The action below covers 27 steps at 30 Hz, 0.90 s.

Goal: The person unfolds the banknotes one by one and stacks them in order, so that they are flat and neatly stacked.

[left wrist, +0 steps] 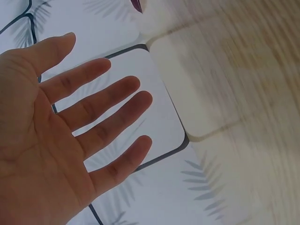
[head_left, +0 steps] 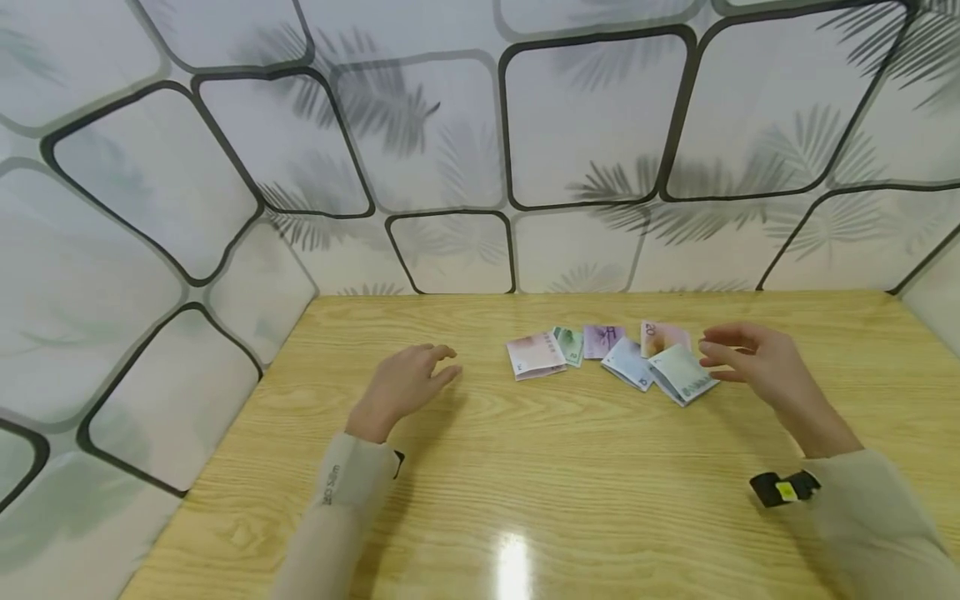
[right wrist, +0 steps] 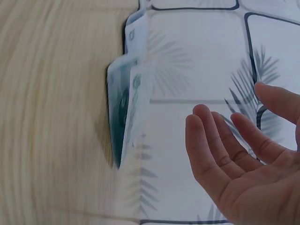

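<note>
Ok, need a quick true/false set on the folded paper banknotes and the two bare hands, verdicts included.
1. The right hand is nearer the grey-green folded paper banknote than the left hand is. True.
2. The left hand pinches a banknote. False: it holds nothing.
3. In the head view, the purple paper banknote lies left of the grey-green one. True.
4. Only three banknotes are in view. False: six paper banknotes show on the light wooden table.
5. Both sleeves are dark blue. False: the sleeves are pale beige.
</note>
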Tool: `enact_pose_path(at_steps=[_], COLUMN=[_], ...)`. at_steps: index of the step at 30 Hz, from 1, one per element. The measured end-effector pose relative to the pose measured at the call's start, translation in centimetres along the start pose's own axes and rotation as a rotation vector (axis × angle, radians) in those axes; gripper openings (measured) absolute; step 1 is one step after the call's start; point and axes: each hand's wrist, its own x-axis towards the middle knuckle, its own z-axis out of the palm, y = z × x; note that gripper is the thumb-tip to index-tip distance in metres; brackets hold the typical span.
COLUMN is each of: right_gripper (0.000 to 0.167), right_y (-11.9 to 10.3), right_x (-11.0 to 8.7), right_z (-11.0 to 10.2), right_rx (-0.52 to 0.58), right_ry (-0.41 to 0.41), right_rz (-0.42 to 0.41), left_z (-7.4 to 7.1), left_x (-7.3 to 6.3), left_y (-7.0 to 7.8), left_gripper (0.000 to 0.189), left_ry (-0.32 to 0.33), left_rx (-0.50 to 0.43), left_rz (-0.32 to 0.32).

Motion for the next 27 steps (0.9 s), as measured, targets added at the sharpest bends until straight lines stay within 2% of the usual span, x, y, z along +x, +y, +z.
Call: enact_pose_path(at_steps=[9,27], right_gripper=[0.055,0.062], right_y=[-0.6,-2.4], right_x=[1.2,2.8], right_z=[1.6,4.6], right_rx=[0.105,0.23], right_ry=[-0.1,-0.24], right_rz=[0.107,0.155], left_z=[0.2,0.6], left_x=[1.9,5.2], left_y=[0.9,2.4], left_gripper=[0.039,0.041], left_ry=[-0.061,-0.082], left_rx=[-0.057,-0.13], left_rz=[0.0,0.042])
